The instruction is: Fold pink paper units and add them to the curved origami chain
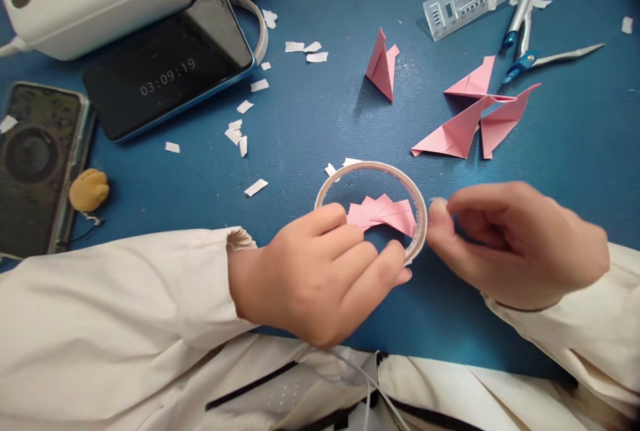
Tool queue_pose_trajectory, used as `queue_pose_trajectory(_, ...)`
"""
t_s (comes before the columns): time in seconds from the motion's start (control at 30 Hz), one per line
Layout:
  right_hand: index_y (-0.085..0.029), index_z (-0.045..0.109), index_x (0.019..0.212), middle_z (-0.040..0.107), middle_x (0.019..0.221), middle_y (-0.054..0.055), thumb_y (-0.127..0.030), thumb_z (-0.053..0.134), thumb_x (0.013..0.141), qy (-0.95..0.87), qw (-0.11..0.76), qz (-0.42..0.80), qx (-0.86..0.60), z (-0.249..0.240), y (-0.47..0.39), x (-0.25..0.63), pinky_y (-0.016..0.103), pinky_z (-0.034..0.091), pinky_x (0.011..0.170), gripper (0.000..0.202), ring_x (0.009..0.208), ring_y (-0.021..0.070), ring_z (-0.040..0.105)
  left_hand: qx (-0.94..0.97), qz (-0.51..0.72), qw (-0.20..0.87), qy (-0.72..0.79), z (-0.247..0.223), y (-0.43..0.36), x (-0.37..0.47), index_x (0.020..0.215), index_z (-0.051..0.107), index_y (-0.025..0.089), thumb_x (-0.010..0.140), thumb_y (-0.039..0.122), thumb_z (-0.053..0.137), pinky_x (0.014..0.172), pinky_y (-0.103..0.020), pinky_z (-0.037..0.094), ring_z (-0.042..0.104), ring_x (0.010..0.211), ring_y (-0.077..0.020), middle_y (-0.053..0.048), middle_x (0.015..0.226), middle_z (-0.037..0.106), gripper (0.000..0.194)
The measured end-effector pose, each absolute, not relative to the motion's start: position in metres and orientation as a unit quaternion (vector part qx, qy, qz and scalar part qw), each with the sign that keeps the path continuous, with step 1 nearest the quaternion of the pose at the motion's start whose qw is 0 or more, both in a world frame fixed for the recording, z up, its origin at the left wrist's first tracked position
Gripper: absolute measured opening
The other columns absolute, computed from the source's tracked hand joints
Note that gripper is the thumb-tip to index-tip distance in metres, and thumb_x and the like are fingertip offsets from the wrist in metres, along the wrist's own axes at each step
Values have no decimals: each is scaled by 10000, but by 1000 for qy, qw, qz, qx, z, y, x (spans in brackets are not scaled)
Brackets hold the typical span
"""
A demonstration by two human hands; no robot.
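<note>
My left hand [325, 271] is closed on a thin roll of white tape [421, 207], tilted up over the table. Through the ring shows a pink folded paper piece [383, 212] with a zigzag upper edge. Its left end passes behind my left fingers; whether they grip it too, I cannot tell. Just right of the roll, my right hand [520, 244] has thumb and forefinger brought together in a pinch. Anything between those fingertips is too small to make out. Beyond the hands stand a small folded pink paper piece [383, 67] and a cluster of pointed pink folded pieces [457, 127].
Blue-handled scissors [523, 61] lie partly open beside a clear ruler [465, 4]. On the left are a phone showing a clock [170, 71], a second phone [37, 164], a white box-shaped device [95, 1] and a yellow charm [89, 189]. White paper scraps [256, 187] are scattered about.
</note>
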State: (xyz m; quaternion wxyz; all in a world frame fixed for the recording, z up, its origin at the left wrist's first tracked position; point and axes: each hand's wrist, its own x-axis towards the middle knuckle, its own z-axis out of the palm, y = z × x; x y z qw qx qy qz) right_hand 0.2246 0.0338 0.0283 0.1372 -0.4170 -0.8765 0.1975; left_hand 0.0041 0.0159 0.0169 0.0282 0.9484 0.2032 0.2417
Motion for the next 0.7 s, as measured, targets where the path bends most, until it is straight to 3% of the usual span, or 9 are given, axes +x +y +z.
queue_pose_trajectory(0.23,-211,364,549,329,398,-67,-228,499,898,-889,161,222,-367,30,37,226,184,247,315,375,322,51,284,939,196,9,281,22,24,-4,890,630,148,924,238,537,501,-303,366,494,481,-111,53,515,569,134)
queue_pose_trajectory(0.37,-209,446,594,381,416,-52,-271,473,941,-913,165,159,-338,30,36,225,228,272,343,354,334,70,348,908,216,-37,357,18,33,-4,762,629,166,889,234,555,583,-339,368,529,540,-150,29,522,558,162)
queue_pose_trajectory(0.47,-202,528,716,412,454,-51,-241,496,945,-926,188,90,-316,29,32,227,246,299,389,234,393,90,377,885,231,-54,400,14,36,-3,835,664,138,853,217,585,685,-386,401,609,716,-224,-36,677,640,113)
queue_pose_trajectory(0.57,-151,577,955,451,529,-52,-174,572,909,-939,180,75,-282,29,26,233,276,325,452,52,468,106,381,877,244,-36,411,15,34,-4,986,661,129,842,227,605,765,-425,412,624,882,-272,-95,906,685,183)
queue_pose_trajectory(0.7,-84,534,1150,481,607,-44,-110,652,846,-944,175,93,-263,28,20,240,303,330,501,327,537,113,384,911,258,26,320,19,28,-6,963,649,132,849,204,621,783,-406,393,612,861,-222,-56,880,682,138)
